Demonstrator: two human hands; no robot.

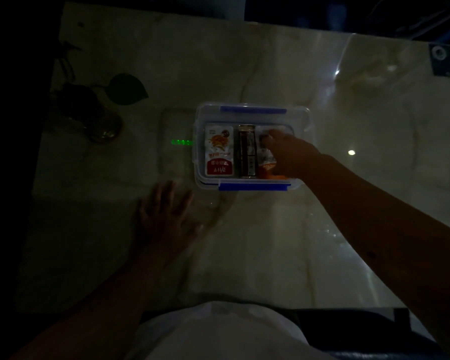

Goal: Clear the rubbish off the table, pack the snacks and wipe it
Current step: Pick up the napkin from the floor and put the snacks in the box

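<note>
A clear plastic box (303,118) with blue clips stands in the middle of the marble table (270,242). Inside lie a red-and-white snack packet (218,152), a dark brown packet (247,152) and an orange-and-white packet (266,159). My right hand (289,152) reaches into the box's right side and rests on the orange-and-white packet; the dim light hides whether its fingers grip it. My left hand (166,216) lies flat on the table, fingers spread, just left of the box's near corner, holding nothing.
A faint clear lid or tray (174,141) with a row of green lights lies left of the box. A glass vase (102,123) with a leafy plant stands at the far left. A dark device (446,59) sits at the far right corner. The scene is very dark.
</note>
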